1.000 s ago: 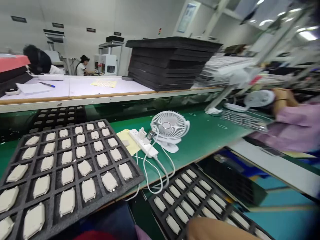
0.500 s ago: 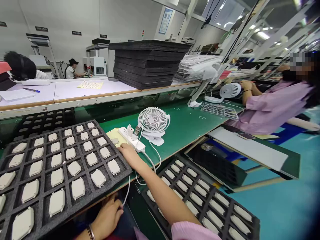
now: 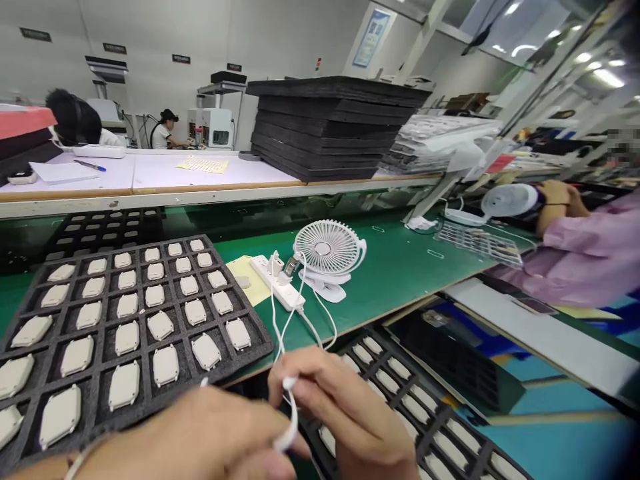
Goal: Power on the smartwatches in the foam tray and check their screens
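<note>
Both my hands are raised close to the camera at the bottom of the view, pinching a thin white cable (image 3: 291,413). My left hand (image 3: 210,437) holds its lower end between thumb and finger. My right hand (image 3: 345,413) grips the cable a little higher, fingers curled. The cable runs up to a white power strip (image 3: 276,281) on the green bench, beside a small white desk fan (image 3: 327,253). To the left lies a black foam tray (image 3: 135,313) filled with several beige housings.
A second foam tray (image 3: 425,427) of beige parts sits lower right. Stacked black foam trays (image 3: 330,127) stand on the far white bench (image 3: 150,177). A person in a pink sleeve (image 3: 585,247) works at right near another fan (image 3: 510,200). Two people sit at the back left.
My right hand left the power strip and came back toward me. My left hand rose from my lap. Both now pinch the white cable in front of the camera.
</note>
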Tool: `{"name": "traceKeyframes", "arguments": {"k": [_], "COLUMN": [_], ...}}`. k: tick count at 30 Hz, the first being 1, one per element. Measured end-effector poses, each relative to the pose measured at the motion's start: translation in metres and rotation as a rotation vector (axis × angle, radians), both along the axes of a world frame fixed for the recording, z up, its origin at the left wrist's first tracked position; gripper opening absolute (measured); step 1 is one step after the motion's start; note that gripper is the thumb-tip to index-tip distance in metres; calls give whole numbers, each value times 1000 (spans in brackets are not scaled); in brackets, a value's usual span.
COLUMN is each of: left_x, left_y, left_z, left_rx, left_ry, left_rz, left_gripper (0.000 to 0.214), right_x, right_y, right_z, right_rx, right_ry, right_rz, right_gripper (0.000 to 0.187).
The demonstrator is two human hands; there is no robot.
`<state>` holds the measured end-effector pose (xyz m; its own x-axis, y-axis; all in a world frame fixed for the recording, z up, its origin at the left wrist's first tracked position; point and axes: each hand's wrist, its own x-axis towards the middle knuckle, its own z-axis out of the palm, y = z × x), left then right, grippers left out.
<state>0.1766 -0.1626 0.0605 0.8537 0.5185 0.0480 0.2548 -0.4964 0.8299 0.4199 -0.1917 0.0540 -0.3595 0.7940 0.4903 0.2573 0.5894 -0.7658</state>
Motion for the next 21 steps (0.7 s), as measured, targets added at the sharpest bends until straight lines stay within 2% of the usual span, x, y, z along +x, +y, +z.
{"name": "traceKeyframes", "arguments": {"k": [2, 4, 7, 9, 11, 14, 18, 21], "left_x": [-13, -40, -96, -133, -162, -188, -207, -222], "left_y": [28, 61, 109, 135, 157, 189, 226, 243], "left_z": [31, 54, 65, 60, 49, 28, 1, -12], "left_rx": [127, 271, 453, 495, 539, 669, 691, 683], "left_ry": [41, 98, 206, 263, 321, 422, 498, 519], "left_rz": [164, 335, 597, 723, 804, 930, 892, 875], "left_gripper": [42, 43, 57, 60, 54, 47, 47, 46], "right_x": [4, 15, 23, 19, 8, -14, -40, -49], "right_y": [20, 54, 119, 162, 199, 242, 281, 298], "right_z": [1, 1, 3, 4, 4, -4, -19, -18], "right_rx": [57, 82, 104, 107, 95, 70, 78, 108], "right_ry": [-57, -49, -101, -156, -246, -389, -422, -405], "right_rz": [-172, -331, -364, -327, -278, -219, -196, -256], "right_gripper": [14, 14, 19, 22, 22, 20, 17, 16]}}
